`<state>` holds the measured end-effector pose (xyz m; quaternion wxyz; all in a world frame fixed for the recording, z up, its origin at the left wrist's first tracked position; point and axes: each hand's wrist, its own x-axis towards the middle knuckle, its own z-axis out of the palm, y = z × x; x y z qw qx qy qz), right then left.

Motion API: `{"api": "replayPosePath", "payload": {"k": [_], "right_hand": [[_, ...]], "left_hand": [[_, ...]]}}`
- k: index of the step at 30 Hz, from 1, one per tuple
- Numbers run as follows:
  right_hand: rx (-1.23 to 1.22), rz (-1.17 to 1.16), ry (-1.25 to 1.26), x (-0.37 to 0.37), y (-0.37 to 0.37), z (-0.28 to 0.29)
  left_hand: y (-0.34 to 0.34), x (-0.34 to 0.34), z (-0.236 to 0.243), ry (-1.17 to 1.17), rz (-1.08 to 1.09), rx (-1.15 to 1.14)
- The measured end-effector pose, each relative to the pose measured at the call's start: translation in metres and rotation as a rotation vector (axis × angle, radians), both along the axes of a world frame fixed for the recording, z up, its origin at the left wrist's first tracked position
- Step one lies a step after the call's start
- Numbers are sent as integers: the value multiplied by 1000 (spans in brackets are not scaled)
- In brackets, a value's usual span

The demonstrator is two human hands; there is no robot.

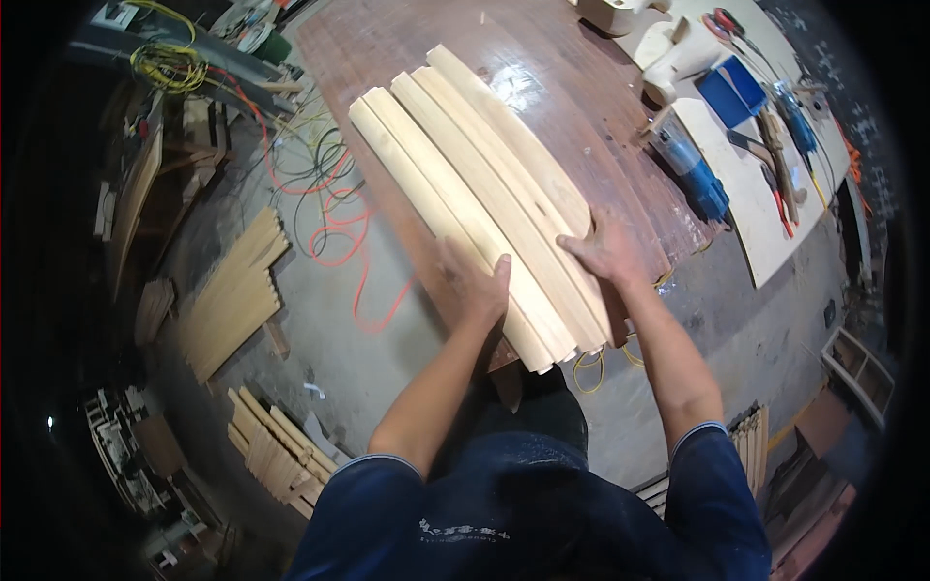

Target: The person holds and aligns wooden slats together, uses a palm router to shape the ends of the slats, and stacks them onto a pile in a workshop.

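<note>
Pale wooden slats (pixel 484 194) mid-frame on the desk (pixel 591 126) — left hand (pixel 475 286) and right hand (pixel 601 252) flat, fingers spread; best press evenly, ends flush.

**Colours on the workbench**

Wooden slats (pixel 484 194), centre: pale cream-yellow, faint lengthwise grain. Table (pixel 572 97) beneath: dark reddish-brown, glossy. Board (pixel 765 194), upper right: light tan. Power tool (pixel 693 174) and box (pixel 731 92), upper right: bright blue. Cable (pixel 339 232) on the grey floor, left of centre: orange-red. Wire coil (pixel 165 68), upper left: yellow. Sleeves (pixel 717 484), bottom: navy, pale-edged cuffs.
</note>
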<state>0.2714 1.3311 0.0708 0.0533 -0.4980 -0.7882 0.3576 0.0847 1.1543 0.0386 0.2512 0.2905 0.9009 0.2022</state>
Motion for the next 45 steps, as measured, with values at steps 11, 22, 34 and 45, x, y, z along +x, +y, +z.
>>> {"api": "replayPosePath", "payload": {"k": [11,22,34,45], "right_hand": [[185,-371,152,14,-221,-26],[-924,-616,754,23,-257,-79],[-1099,-685,1138,87,-459,-95],[-991,-927,1401,303,-617,-72]], "left_hand": [[-128,-56,-32,26,-285,325],[-212,-160,-134,-1659,-37,-74],[-343,-109,-74,-1683,-127,-88],[-373,112,-45,-1532,-410,-248]]}}
